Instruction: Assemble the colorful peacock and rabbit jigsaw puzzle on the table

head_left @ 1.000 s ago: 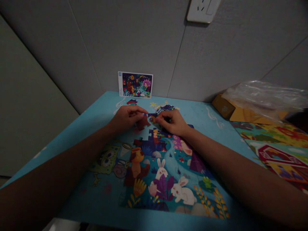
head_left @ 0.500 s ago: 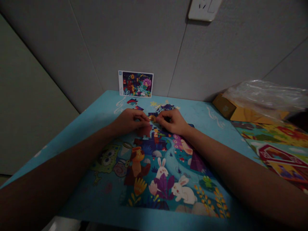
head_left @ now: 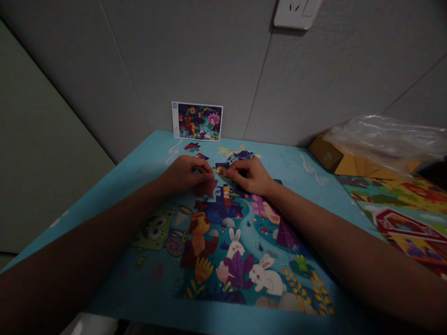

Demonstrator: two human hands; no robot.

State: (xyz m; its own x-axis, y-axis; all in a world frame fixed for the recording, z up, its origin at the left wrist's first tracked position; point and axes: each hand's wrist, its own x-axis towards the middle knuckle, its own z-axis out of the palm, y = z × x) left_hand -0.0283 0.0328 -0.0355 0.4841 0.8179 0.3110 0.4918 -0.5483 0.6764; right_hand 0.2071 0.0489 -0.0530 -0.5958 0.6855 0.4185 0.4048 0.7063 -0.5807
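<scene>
A partly assembled jigsaw puzzle [head_left: 244, 242] with rabbits, a fox-like animal and a stream lies on the blue table. Above its far edge, my right hand [head_left: 250, 176] pinches a dark puzzle piece with an orange curved shape [head_left: 221, 171]. My left hand [head_left: 186, 176] is just left of that piece, thumb and forefinger closed together. At its fingertips is a reddish-brown puzzle piece [head_left: 208, 188], which the hand seems to grip; the fingers partly cover it.
Loose puzzle pieces [head_left: 192, 147] lie behind my left hand, and a small pile [head_left: 240, 156] behind my right. A picture card [head_left: 199, 122] leans against the wall. At the right are a yellow box [head_left: 370, 165], clear plastic wrap [head_left: 387, 139] and another colourful picture [head_left: 408, 223].
My left hand has drawn slightly left, away from the orange-patterned piece, and the reddish-brown piece has shifted left with it. My right hand stays almost still.
</scene>
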